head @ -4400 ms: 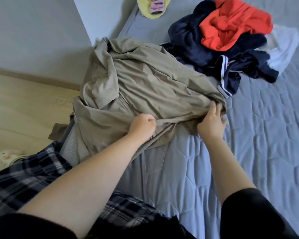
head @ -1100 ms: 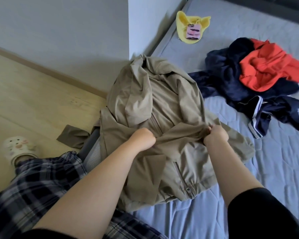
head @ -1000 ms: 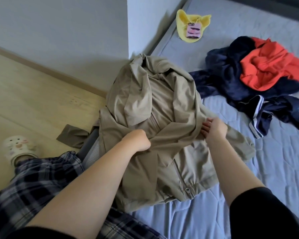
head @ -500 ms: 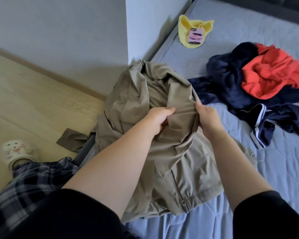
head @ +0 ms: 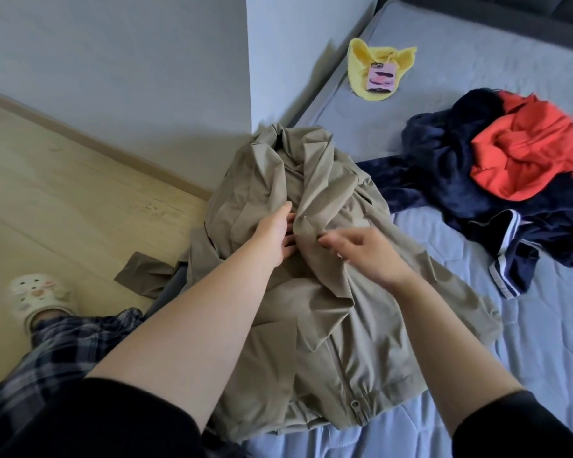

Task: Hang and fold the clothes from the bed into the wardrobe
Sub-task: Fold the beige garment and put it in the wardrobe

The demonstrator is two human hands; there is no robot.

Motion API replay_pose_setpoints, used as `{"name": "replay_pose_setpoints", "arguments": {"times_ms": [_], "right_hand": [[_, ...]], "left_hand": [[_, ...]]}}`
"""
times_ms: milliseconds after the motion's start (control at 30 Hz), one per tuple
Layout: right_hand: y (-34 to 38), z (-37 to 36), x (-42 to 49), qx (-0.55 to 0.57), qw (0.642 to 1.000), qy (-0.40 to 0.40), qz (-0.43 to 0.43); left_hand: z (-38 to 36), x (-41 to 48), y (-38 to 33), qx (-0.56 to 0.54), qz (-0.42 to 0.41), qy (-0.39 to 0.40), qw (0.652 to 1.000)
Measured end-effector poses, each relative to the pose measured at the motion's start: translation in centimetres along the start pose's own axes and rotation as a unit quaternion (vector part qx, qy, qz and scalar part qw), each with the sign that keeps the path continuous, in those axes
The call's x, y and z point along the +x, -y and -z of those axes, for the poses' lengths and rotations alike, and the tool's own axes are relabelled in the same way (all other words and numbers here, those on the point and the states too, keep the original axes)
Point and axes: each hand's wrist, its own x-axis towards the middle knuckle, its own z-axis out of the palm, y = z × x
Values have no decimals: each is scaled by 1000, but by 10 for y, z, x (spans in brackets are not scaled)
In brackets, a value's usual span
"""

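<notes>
Change since half a second earlier: right hand [head: 368,256] has let go of the fold, fingers now loosely curled, empty, just above the cloth. Bed [head: 543,342]: bears khaki jacket [head: 328,325], long axis running away from the person, collar far, zip hem near. Left hand [head: 275,233]: fingers straight, pressing the jacket's middle crease; both hands equally near.

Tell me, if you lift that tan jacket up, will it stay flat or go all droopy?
Probably droopy: the tan jacket lies in soft folds and one part hangs limp off the bed edge. It looks thin, so likely light. The smooth cloth might slide under the left hand and right hand.
</notes>
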Motion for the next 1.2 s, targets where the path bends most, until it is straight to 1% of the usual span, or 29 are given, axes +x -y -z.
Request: {"name": "replay_pose_setpoints", "arguments": {"times_ms": [33,67,100,133,200,267,333,400,467,500,567,633,700,733,767,800,867,933,967,1033,1100,1200], "right_hand": [[-5,1,4,28,995,-88,-48],[-10,4,9,58,978,-175,-94],[-15,5,13,81,961,-228,-135],[-20,5,18,99,948,-247,-174],[-24,2,29,161,931,-221,-241],[-22,0,42,244,914,-174,-274],[-18,5,54,296,906,-143,-268],[-12,17,63,379,880,-136,-252],[-7,30,69,475,843,-137,-213],[-5,33,69,522,820,-128,-196],[-4,34,69,596,774,-99,-190],[-6,33,68,640,736,-95,-197],[-9,32,72,670,696,-121,-226],[-11,32,74,662,691,-136,-256],[-13,31,77,635,704,-142,-286],[-15,31,81,586,732,-147,-314],[-12,30,86,525,780,-128,-317],[-7,31,93,478,814,-107,-312],[-3,31,97,461,823,-102,-314],[-2,34,105,442,825,-116,-332],[-6,39,111,410,834,-128,-347],[-6,46,111,340,872,-65,-346]], "left_hand": [[-1,0,-1,18,-2,-1,1000],[-3,1,0,52,-11,-9,999],[-6,2,0,88,-22,-17,996],[-8,2,1,124,-38,-29,991],[-15,2,3,180,-74,-49,980],[-19,3,4,213,-82,-40,973],[-21,0,5,229,-84,-6,970],[-17,-2,2,234,-105,14,966],[-13,-3,-4,184,-120,26,975],[-11,-2,-7,141,-113,34,983],[-12,-3,-11,51,-86,52,994],[-12,-2,-10,3,-59,64,996],[-10,1,-7,-17,-32,74,997],[-9,3,-4,-14,-16,80,997],[-7,6,-2,1,1,81,997],[-6,9,1,28,17,77,996],[-5,15,8,87,32,55,994],[-7,19,11,115,20,24,993],[-8,23,10,122,-1,8,993],[-9,31,3,124,-59,-13,991],[-13,36,-8,113,-98,-20,989],[-21,46,-26,112,-129,-32,985]]}}
